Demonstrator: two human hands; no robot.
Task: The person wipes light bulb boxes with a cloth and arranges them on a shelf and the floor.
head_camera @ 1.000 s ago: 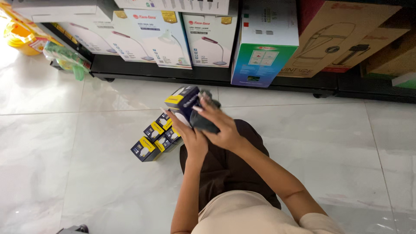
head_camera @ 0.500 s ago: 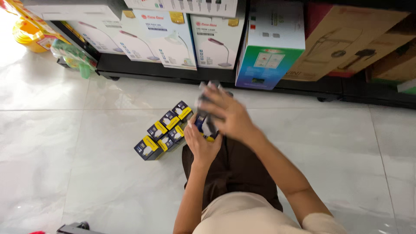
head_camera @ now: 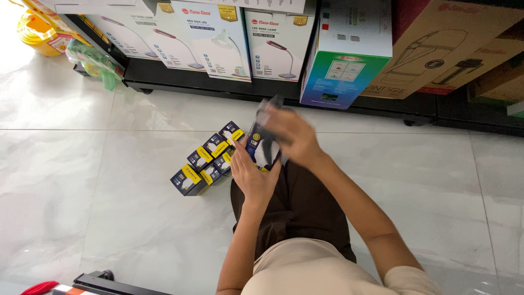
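bulb box in both hands, cloth over the top

small dark bulb box (head_camera: 261, 147) held upright above the lap, over the floor (head_camera: 82, 164), just in front of the shelf (head_camera: 218, 87). cradled from below and behind by the left hand (head_camera: 252, 177), grip closed around the box's lower part. covered at the top by the right hand (head_camera: 292, 136), grip pressed on a dark cloth (head_camera: 271, 105) against the box's upper edge; blurred, so finger spread hard to tell.

to do the wiping well, judging from the hold: keep the left hand firm and low so the thin card does not buckle, sweep the cloth lightly across one face at a time, turn the box instead of twisting the wrist.

just beside the left knee, a cluster of matching small boxes (head_camera: 207, 161) on the tiles. beyond, white lamp boxes (head_camera: 218, 38), a coloured box (head_camera: 344, 54) and brown cartons (head_camera: 447, 43) on the low shelf.

against a second ago: box turned from lying tilted with its yellow end up to standing with a printed face toward the camera; right hand shifted from the side to the top.
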